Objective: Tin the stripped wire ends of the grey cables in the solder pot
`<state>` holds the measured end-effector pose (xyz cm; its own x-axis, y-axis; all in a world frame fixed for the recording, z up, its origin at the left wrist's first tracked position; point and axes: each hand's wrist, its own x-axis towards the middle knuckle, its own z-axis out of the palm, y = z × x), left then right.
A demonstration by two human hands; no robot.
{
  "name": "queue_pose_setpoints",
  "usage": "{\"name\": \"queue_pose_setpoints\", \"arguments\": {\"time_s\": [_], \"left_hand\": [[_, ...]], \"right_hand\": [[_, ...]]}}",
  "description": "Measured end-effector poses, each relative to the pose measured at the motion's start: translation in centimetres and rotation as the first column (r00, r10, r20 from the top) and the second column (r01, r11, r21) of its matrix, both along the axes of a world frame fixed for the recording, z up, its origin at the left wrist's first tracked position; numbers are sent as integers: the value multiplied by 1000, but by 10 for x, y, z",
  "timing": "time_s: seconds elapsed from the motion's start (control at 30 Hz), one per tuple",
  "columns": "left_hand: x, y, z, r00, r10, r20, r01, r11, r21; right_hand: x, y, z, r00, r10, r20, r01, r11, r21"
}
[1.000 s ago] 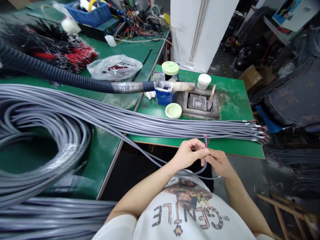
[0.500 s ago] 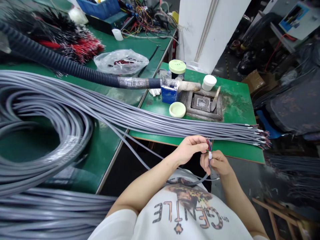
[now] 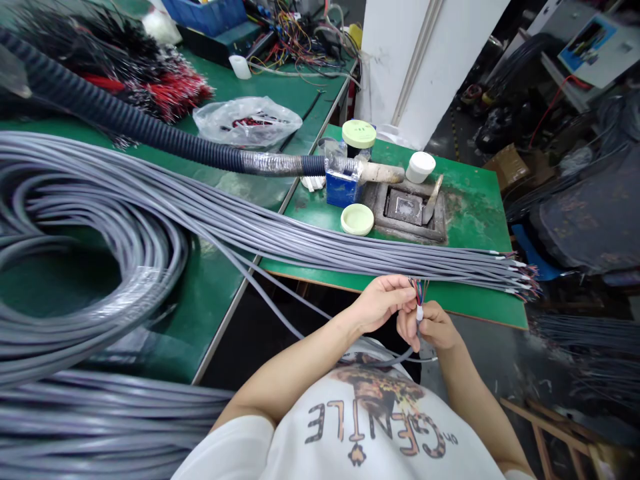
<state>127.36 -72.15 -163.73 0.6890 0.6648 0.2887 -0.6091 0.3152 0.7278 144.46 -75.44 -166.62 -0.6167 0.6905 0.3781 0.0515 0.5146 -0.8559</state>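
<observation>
My right hand (image 3: 431, 325) is closed around a grey cable (image 3: 400, 361), just below a white band (image 3: 419, 311) near its end. From that end fan out several thin coloured wires (image 3: 419, 291), pointing up and away from me. My left hand (image 3: 388, 300) pinches at these wires from the left with thumb and forefinger; which strand lies between the fingertips is too small to tell. Just beyond my hands, a thick bundle of grey cables (image 3: 350, 248) runs across the green bench, its stripped wire ends (image 3: 525, 279) at the right.
A sunken solder pot (image 3: 407, 205) with a flat scraper (image 3: 433, 200) sits behind the bundle. Near it are a black corrugated hose (image 3: 200, 150), a blue box (image 3: 341, 188), a pale lid (image 3: 357, 219) and a white tub (image 3: 420, 167). Coiled cable (image 3: 165, 233) lies at left.
The view has shifted slightly. Both hands stay together at the cable end, with the left fingers still at the wires and only small finger movement.
</observation>
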Motion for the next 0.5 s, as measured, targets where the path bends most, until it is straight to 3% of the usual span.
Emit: {"name": "queue_pose_setpoints", "arguments": {"time_s": [0.1, 0.2, 0.27, 0.33, 0.43, 0.5], "left_hand": [[1, -1, 0, 995, 97, 13, -97, 995, 3], [2, -3, 1, 967, 255, 6, -254, 964, 78], [4, -4, 1, 952, 306, 22, -306, 944, 124], [5, -5, 1, 944, 325, 51, -329, 936, 123], [5, -5, 0, 922, 377, 85, -384, 918, 102], [4, -4, -1, 897, 431, 103, -441, 891, 111]], "right_hand": [[-2, -1, 4, 989, -60, -136, 50, 996, -80], [-9, -5, 13, 913, -358, -194, 350, 934, -79], [-16, -9, 20, 809, -558, -182, 566, 824, -13], [-23, -12, 25, 715, -680, -160, 698, 706, 119], [-32, -14, 29, 611, -766, -200, 778, 534, 331], [-35, -13, 31, 581, -775, -250, 786, 453, 421]]}}
